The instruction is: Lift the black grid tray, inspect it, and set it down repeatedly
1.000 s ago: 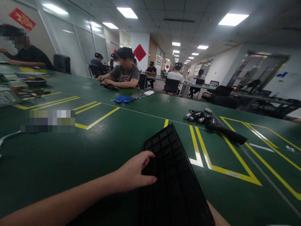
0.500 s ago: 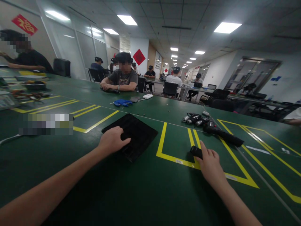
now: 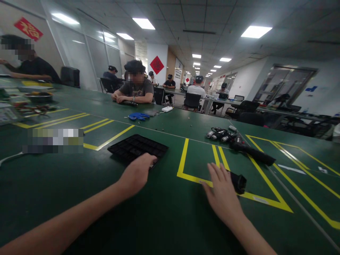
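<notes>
In the head view, the hands are showing well apart. The left hand (image 3: 138, 173) is curling over the near edge of a black gridded tray (image 3: 130, 144) lying on the table (image 3: 164, 219), its grip unclear; the right hand (image 3: 223, 193) is extending loose fingers beside a black piece (image 3: 241, 183).

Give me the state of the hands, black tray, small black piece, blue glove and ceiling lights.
Black tray: ribbed side up
Left hand: curled at the tray's edge, grip unclear
Small black piece: partly hidden
Right hand: open, next to that piece
Blue glove: unworn, lying down
Ceiling lights: lit
</notes>
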Demonstrator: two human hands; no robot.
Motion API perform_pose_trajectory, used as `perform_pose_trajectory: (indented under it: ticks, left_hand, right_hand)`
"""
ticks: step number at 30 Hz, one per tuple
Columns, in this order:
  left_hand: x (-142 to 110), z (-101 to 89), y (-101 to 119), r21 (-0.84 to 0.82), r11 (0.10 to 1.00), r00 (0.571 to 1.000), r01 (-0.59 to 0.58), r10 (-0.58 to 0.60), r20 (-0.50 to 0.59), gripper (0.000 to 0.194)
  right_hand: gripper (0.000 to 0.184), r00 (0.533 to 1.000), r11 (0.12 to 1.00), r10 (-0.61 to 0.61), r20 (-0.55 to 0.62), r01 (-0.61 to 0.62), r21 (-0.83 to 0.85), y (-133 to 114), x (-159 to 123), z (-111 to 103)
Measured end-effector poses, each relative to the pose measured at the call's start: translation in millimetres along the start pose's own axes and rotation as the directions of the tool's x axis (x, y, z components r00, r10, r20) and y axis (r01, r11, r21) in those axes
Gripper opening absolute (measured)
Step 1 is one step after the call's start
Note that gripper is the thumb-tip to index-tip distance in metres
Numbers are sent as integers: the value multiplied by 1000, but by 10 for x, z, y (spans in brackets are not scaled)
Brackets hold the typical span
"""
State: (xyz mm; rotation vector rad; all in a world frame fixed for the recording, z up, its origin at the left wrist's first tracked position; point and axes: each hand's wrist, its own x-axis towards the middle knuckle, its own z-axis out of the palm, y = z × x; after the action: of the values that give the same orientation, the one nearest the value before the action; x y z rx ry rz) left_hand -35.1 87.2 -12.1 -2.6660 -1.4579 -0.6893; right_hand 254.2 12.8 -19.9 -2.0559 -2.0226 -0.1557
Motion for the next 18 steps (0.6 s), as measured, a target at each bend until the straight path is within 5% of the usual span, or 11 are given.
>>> perform_pose_trajectory:
  ticks: [4, 8, 12, 16, 18]
  left_hand:
    - [-257, 169, 404, -188, 961, 944, -203, 243, 222, 53]
    - [-256, 119, 478, -198, 959, 931, -202, 251, 263, 43]
    - [-300, -4, 544, -219, 923, 925, -317, 352, 145, 36]
    - [-445, -114, 799, -344, 792, 778, -504, 589, 218, 25]
    - [-477, -139, 894, -372, 746, 727, -553, 650, 222, 23]
  right_hand:
    - [57, 936, 954, -276, 219, 238, 185, -519, -281, 17]
    - [57, 869, 911, -384, 313, 300, 284, -681, -402, 1]
    - [48, 927, 934, -341, 159, 315, 167, -406, -218, -62]
    - [49, 988, 990, -111, -104, 101, -99, 182, 51, -10]
    - [50, 993, 986, 27, -117, -45, -158, 458, 119, 76]
